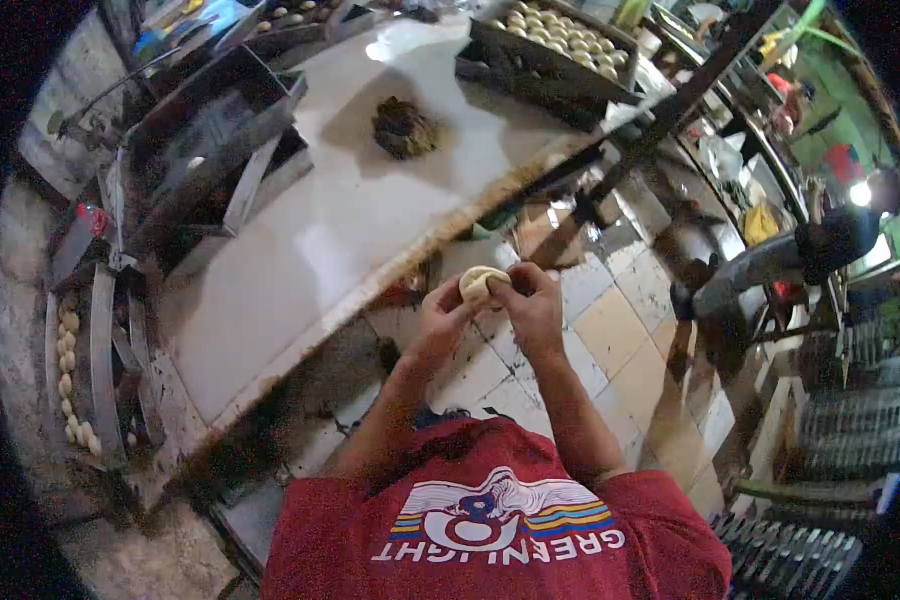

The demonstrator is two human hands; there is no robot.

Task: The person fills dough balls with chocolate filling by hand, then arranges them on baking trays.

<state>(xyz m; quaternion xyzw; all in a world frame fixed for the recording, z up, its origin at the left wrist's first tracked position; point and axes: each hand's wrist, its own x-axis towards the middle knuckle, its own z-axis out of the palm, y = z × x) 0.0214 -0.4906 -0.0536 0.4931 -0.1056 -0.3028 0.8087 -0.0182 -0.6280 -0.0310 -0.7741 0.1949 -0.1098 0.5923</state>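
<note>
A small round of pale dough (482, 284) is held up in front of my chest, off the table's edge. My left hand (446, 312) grips its left side, thumb against the dough. From the right, my right hand (533, 300) pinches it, with the thumb pressed onto its face. Most of the fingers are hidden behind the dough. On the pale worktable (340, 215) beyond my hands lies a dark brown lump (404, 128), perhaps filling.
A tray of dough balls (560, 42) stands at the table's far end. Wooden trays (210, 150) are stacked on the left; a lower one holds a row of dough pieces (67, 370). Another person (820, 240) is at the right, above the tiled floor (610, 320).
</note>
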